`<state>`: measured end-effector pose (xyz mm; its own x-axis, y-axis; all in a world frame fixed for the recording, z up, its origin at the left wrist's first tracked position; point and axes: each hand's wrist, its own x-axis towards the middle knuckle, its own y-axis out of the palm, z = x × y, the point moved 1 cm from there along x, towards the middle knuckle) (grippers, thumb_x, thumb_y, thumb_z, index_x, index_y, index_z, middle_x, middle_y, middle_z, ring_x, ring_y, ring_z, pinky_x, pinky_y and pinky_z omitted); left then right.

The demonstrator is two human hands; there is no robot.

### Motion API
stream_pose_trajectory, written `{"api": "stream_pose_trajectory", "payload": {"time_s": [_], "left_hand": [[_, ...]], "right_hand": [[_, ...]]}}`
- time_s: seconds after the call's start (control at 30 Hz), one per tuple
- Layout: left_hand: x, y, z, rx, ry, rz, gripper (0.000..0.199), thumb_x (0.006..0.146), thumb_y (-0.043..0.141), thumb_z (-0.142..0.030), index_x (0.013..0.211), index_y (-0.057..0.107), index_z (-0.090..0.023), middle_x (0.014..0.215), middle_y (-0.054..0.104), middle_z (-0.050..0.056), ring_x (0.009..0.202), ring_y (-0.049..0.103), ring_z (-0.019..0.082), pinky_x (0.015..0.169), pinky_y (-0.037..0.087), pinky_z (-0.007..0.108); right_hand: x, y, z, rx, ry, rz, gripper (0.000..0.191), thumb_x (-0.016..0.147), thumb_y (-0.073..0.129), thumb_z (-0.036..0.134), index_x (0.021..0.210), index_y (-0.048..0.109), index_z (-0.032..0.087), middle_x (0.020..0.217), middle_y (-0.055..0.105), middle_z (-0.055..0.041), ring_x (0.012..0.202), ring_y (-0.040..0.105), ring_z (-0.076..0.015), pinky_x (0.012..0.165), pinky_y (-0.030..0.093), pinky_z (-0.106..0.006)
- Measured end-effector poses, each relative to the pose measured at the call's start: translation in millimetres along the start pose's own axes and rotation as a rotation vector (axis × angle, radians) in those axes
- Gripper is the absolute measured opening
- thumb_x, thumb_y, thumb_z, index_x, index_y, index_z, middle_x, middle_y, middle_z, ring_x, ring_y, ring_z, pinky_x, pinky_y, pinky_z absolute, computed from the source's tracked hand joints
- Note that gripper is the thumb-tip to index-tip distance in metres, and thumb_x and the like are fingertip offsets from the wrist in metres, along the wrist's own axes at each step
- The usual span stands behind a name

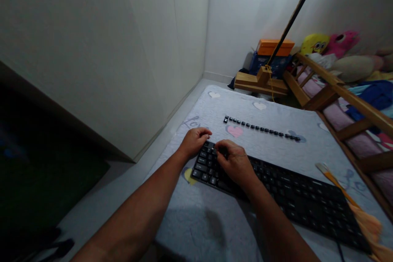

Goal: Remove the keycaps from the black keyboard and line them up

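A black keyboard (pixel 294 196) lies aslant across the cloth-covered surface, its left end in front of me. My left hand (pixel 194 141) is closed at the keyboard's top left corner, thumb and forefinger close together. Over the upper left keys is my right hand (pixel 236 160), its fingers pinched down at the keys. Whatever lies between those fingertips is too small and hidden to make out. Beyond the keyboard runs a long row of loose black keycaps (pixel 252 126), with one more keycap (pixel 225 120) just below the row's left end.
A brush (pixel 330 177) with an orange handle and an orange cloth (pixel 368 223) lie by the keyboard's right end. A pale heart-print cloth (pixel 196 221) covers the surface. White cabinet doors (pixel 147 49) rise at left; a wooden bed rail (pixel 362 104) borders the right; a wooden stand (pixel 260 80) is behind.
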<state>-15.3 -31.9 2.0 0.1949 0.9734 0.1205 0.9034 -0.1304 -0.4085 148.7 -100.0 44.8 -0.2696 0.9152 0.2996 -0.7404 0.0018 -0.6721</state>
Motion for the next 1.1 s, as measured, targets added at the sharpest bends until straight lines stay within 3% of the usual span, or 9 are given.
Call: {"api": "stream_pose_trajectory", "payload": {"time_s": [0.37,0.6,0.77,1.1], "left_hand": [[0,0.0,3,0.049,0.015,0.004,0.022,0.078,0.054,-0.019,0.09,0.072,-0.016,0.09,0.073,0.004,0.085,0.066,0.018,0.08,0.05,0.028],[2,0.8,11,0.056,0.017,0.026,0.023,0.079,0.055,-0.022,0.093,0.072,-0.017,0.09,0.073,0.004,0.083,0.065,0.017,0.075,0.05,0.027],[2,0.8,11,0.051,0.02,0.025,0.023,0.079,0.055,-0.023,0.092,0.072,-0.016,0.088,0.073,0.004,0.082,0.066,0.017,0.075,0.05,0.026],[1,-0.6,7,0.061,0.023,0.029,0.023,0.079,0.055,-0.022,0.093,0.072,-0.017,0.09,0.073,0.004,0.085,0.066,0.018,0.076,0.05,0.028]], "right_hand": [[-2,4,1,-0.057,-0.023,0.031,0.015,0.078,0.055,0.011,0.088,0.064,0.017,0.083,0.068,-0.0037,0.075,0.061,-0.0162,0.073,0.044,-0.026],[-1,7,1,0.028,0.106,0.032,0.011,0.078,0.057,0.016,0.085,0.065,0.018,0.066,0.062,0.0017,0.058,0.056,-0.0124,0.061,0.041,-0.022],[0,11,4,0.01,0.044,0.011,0.01,0.077,0.056,0.015,0.082,0.064,0.018,0.071,0.064,0.0002,0.065,0.059,-0.0134,0.065,0.042,-0.023],[0,14,12,-0.073,0.058,-0.003,0.008,0.076,0.054,0.015,0.075,0.061,0.02,0.067,0.063,0.0,0.062,0.057,-0.0141,0.061,0.04,-0.023]]}}
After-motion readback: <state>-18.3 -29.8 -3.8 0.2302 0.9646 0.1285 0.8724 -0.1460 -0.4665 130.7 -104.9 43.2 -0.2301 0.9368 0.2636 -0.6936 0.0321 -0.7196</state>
